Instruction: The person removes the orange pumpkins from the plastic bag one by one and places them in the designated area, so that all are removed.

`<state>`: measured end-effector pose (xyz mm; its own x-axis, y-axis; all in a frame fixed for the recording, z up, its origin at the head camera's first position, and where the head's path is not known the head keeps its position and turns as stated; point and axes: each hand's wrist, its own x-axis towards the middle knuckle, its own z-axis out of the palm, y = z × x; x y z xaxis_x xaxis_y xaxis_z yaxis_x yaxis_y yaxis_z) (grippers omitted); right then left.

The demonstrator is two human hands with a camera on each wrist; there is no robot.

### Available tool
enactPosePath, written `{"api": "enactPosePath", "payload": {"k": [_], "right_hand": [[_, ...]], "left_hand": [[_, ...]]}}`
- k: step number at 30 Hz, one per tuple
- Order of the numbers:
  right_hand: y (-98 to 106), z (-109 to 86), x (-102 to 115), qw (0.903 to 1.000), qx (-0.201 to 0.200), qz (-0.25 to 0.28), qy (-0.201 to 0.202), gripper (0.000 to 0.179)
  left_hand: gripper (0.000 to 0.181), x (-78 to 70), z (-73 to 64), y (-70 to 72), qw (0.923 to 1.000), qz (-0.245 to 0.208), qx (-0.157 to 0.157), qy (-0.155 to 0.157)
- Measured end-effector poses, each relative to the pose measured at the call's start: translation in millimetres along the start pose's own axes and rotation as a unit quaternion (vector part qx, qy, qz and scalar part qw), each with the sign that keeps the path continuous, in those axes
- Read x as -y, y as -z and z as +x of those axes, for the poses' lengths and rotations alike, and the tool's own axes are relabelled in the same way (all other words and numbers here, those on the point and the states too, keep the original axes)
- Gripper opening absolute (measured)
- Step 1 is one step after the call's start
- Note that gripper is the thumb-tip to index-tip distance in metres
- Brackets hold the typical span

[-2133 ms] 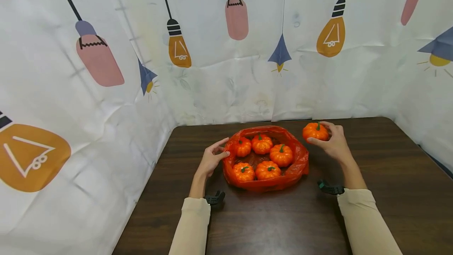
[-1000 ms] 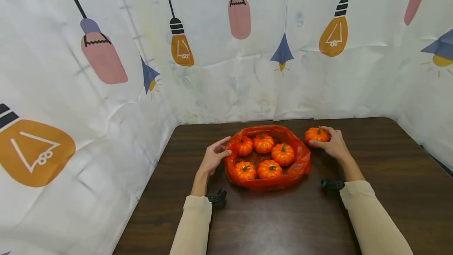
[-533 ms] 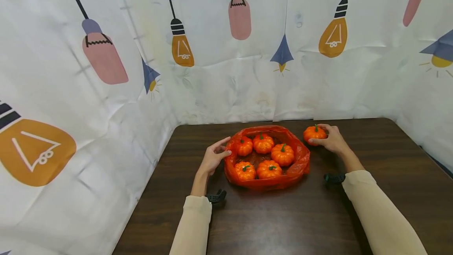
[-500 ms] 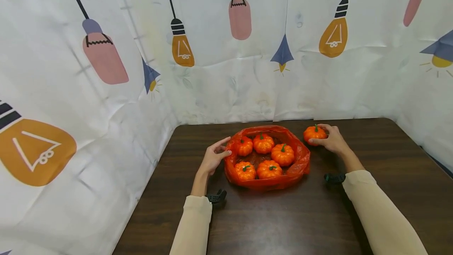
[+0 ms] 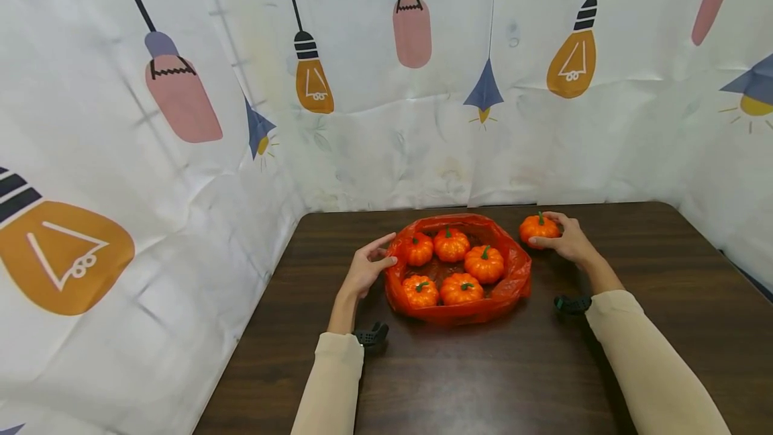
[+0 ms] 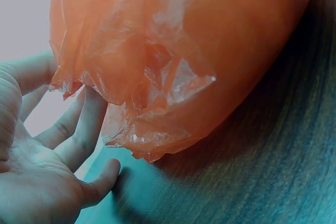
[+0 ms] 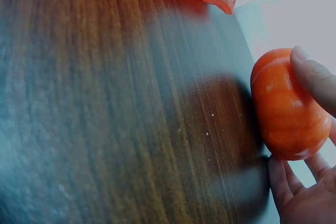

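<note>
In the head view, a red-orange plastic bag (image 5: 457,313) with its mouth spread wide sits mid-table. Several small orange pumpkins with green stems, one of them a front pumpkin (image 5: 461,288), lie inside. My left hand (image 5: 364,272) is at the bag's left side; its fingers (image 6: 86,129) touch the crinkled plastic (image 6: 157,77), while the thumb stands apart from it. To the right of the bag, my right hand (image 5: 568,239) holds another small pumpkin (image 5: 537,231) from its right side, thumb (image 7: 312,74) on one face and fingers around the other. The pumpkin is close over the tabletop.
The dark wooden table (image 5: 471,381) ends at a white curtain (image 5: 386,153) printed with hanging lamps, behind and at both sides. A black wrist strap (image 5: 371,335) is on the left wrist and another strap (image 5: 572,305) on the right.
Since the earliest frame, the right hand has brought its pumpkin slightly lower toward the table, and the right forearm has swung outward. The left hand keeps its place at the bag. The view has shifted slightly.
</note>
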<state>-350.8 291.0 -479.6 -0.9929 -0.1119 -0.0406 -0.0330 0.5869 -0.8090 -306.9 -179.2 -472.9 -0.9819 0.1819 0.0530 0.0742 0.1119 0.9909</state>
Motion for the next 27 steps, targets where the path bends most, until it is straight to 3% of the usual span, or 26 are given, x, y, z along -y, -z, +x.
{"api": "enactPosePath", "payload": {"k": [6,20,27], "right_hand": [[0,-0.9,1,1.0,-0.001,0.004,-0.001,0.095],[0,-2.9,2,1.0,-0.005,0.001,0.005,0.093],[8,-15.8,12,0.9997,-0.02,-0.017,0.001,0.098]], "left_hand": [[0.053,8.4,2.5,-1.3,0.9997,0.013,-0.016,-0.016],[0.053,6.8,1.7,-1.3,0.9996,0.022,-0.016,-0.009],[0.052,5.5,0.6,-1.2,0.9997,0.015,-0.018,-0.009]]}}
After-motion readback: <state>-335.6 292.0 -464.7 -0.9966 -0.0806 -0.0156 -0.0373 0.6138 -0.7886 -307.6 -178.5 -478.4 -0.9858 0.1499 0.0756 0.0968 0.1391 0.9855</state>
